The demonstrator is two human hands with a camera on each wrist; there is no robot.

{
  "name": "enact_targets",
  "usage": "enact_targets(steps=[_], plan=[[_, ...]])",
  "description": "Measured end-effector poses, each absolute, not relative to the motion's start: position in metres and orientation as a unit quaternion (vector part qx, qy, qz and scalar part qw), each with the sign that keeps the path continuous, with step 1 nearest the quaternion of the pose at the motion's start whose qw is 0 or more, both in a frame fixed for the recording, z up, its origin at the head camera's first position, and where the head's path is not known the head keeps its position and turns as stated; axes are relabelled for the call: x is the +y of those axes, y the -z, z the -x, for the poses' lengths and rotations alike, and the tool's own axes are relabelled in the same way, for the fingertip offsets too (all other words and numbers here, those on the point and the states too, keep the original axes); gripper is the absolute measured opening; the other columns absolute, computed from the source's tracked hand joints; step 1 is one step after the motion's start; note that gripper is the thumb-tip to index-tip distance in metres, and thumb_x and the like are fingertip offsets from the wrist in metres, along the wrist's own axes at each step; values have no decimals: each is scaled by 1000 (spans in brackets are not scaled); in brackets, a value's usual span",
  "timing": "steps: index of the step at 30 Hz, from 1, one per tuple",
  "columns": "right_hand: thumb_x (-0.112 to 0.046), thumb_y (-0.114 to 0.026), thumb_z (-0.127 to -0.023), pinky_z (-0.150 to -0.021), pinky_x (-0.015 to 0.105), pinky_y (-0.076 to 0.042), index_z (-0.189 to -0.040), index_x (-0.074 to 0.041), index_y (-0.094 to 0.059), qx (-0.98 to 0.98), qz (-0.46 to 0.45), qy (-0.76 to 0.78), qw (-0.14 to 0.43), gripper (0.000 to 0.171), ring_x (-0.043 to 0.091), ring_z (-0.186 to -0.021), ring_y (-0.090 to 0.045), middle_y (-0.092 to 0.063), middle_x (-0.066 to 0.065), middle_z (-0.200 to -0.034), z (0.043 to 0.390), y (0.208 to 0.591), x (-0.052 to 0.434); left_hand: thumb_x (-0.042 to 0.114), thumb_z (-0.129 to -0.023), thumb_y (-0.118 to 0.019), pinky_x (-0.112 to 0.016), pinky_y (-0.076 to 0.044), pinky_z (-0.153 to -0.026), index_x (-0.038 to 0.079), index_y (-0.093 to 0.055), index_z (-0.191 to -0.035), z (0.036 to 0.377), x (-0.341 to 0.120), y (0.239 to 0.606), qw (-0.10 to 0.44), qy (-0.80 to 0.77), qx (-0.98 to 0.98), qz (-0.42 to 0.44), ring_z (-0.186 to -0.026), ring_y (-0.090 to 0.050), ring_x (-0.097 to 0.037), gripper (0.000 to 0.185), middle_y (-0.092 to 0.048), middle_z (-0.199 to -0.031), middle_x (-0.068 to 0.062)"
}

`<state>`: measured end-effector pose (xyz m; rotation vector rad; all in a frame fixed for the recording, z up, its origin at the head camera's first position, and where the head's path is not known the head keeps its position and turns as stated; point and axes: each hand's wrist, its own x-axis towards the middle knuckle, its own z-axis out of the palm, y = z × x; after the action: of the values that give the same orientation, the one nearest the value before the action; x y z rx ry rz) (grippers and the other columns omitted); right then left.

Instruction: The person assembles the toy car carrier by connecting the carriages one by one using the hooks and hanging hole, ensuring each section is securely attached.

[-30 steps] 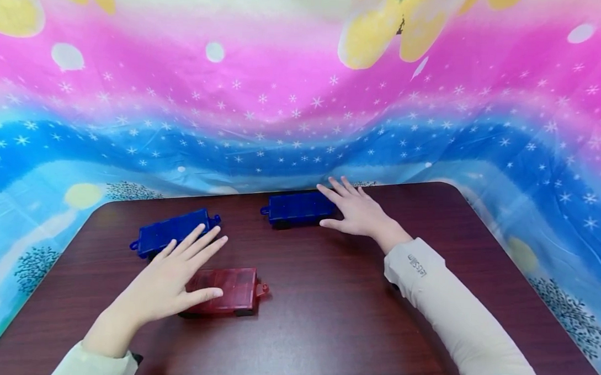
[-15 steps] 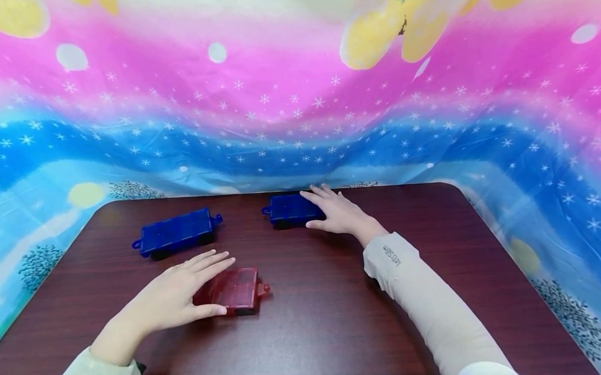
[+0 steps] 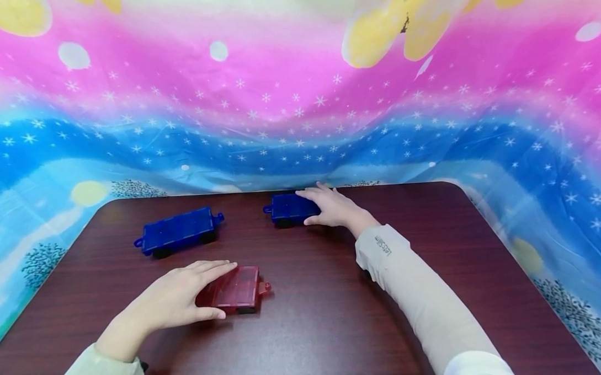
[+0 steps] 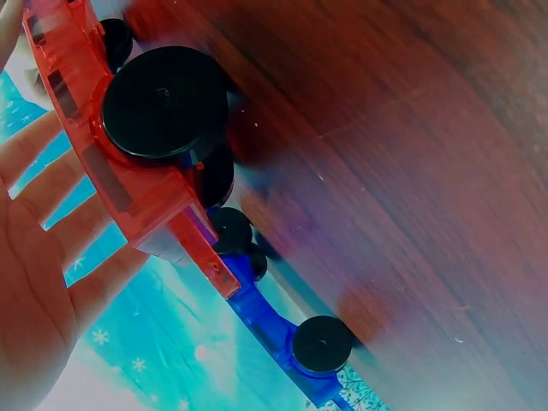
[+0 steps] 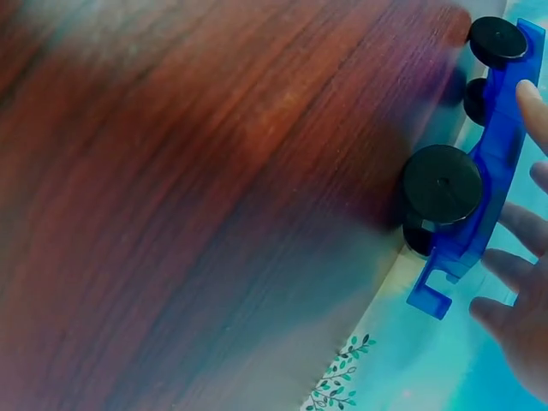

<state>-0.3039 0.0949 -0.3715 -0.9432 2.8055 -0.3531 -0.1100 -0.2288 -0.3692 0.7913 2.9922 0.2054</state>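
Observation:
In the head view my left hand (image 3: 177,296) reaches over the rear part of a clear red toy wagon (image 3: 238,287), its thumb on the near side. In the left wrist view its fingers (image 4: 64,184) spread out behind the red wagon. My right hand (image 3: 337,208) is over the right end of a blue toy wagon (image 3: 291,208) at the back of the table. The right wrist view shows its fingers (image 5: 518,231) beyond that wagon and the thumb before its side; whether they touch it, I cannot tell. Both wagons stand on black wheels.
A second blue toy wagon (image 3: 179,230) stands at the back left, behind the red one. All are on a dark brown table (image 3: 336,315). A printed cloth (image 3: 293,121) hangs along the table's back and side edges.
My left hand has drawn back from near the left blue wagon and lowered around the red one. My right hand has moved left and lowered over the other blue wagon. The wagons have not moved.

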Motion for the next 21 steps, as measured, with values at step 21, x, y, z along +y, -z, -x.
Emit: enact_targets(steps=[21], plan=[[-39,-67,-83,-106,49,-32,-139,-29,-42,944,298,115,84,62,28,-139,-22,-34,6,-146,302,374,99,62,-67,-70,-48,-49,-86,34,-44,-137,114,-228,369,44,-64,967,-244,-117,-53,-20,80,-53,-130,4]])
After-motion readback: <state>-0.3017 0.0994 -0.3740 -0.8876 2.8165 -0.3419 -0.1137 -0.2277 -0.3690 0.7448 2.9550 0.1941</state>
